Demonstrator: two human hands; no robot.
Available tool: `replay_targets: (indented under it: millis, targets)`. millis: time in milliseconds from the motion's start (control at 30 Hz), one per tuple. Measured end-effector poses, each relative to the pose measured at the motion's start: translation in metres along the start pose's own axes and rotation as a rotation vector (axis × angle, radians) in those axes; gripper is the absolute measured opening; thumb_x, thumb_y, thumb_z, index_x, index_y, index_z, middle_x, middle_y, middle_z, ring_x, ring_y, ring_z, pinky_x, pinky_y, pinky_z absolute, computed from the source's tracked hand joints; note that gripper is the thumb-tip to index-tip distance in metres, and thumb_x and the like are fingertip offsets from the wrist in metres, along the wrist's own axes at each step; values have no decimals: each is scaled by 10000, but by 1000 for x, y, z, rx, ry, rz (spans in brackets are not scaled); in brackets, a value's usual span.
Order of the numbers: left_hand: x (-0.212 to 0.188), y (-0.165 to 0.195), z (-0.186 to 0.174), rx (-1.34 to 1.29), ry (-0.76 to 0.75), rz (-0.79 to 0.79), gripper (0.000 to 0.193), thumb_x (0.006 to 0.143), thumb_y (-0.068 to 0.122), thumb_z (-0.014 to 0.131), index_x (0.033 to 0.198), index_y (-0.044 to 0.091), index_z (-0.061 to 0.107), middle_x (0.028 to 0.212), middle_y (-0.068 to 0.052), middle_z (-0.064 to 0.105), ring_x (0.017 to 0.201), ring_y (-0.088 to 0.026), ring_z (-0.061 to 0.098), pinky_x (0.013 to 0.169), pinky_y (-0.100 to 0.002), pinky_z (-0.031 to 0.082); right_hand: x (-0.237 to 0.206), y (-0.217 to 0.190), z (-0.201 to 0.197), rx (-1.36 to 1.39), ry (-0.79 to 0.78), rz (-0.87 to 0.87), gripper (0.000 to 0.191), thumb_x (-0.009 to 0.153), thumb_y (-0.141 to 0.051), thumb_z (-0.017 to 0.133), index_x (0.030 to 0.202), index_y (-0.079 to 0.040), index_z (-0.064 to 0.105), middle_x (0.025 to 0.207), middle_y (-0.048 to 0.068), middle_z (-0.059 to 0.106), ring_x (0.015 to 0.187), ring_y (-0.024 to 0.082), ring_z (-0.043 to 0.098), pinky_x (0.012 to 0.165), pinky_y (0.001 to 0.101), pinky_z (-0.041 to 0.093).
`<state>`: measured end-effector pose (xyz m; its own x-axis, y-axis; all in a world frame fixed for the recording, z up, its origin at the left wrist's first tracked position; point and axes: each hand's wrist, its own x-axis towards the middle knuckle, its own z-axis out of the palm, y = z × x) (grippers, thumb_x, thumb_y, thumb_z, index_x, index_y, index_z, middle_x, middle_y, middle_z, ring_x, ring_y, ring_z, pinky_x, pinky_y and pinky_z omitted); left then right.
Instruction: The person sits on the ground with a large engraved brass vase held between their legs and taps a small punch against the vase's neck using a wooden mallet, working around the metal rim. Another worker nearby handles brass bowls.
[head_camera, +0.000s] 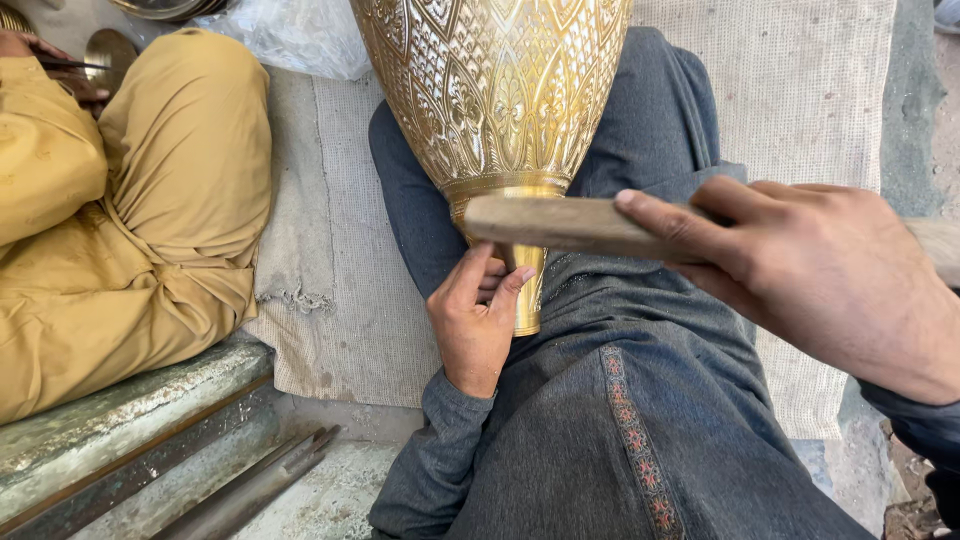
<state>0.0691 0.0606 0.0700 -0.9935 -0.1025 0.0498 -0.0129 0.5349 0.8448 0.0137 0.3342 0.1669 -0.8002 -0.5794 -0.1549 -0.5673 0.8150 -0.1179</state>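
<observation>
A crumpled clear plastic bag (300, 35) lies at the top, just left of the vase, on a pale woven mat (790, 90) with a frayed edge. The brass vase (495, 90) rests across the person's lap on dark grey trousers (600, 400) trimmed with a red embroidered strip. Its wide body is bright gold and covered in embossed lattice and leaf patterns; it narrows to a smooth neck (525, 290) pointing toward the person. The left hand (475, 320) curls its fingers around that neck, seemingly pinching a small tool against it, though that is hard to make out. The right hand (830, 280) is clenched on a flat, worn wooden stick (560, 225), thumb along its top, the stick's end hovering over the neck. At left sits another person in mustard-yellow clothes (150, 220), beside a grey stone ledge (120, 420) with metal rods (260, 485).
</observation>
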Motion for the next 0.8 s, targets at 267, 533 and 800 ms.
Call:
replay_targets:
  millis: [267, 533, 800]
  targets:
    - [2, 0, -1, -30, -41, -44, 478, 892, 120, 824, 1325, 38, 636, 921, -94, 752, 778, -146, 769, 654, -281, 650, -5, 3, 12, 41, 2, 83, 724, 821, -443, 700, 1512, -342, 509, 886, -19, 694, 599, 131, 650, 534, 292, 591]
    - [1, 2, -2, -7, -83, -54, 512, 866, 138, 820, 1341, 59, 646, 905, -91, 757, 769, -155, 770, 629, -277, 656, -10, -2, 13, 99, 44, 82, 753, 811, -414, 719, 1531, -291, 537, 919, 8, 702, 597, 141, 662, 547, 289, 588]
    - [0, 5, -3, 26, -100, -12, 499, 876, 133, 807, 1346, 72, 650, 950, -92, 764, 822, -167, 781, 653, -287, 672, -15, -1, 18, 294, 183, 103, 679, 805, -364, 749, 1448, -221, 585, 831, 22, 686, 499, 114, 591, 497, 291, 552]
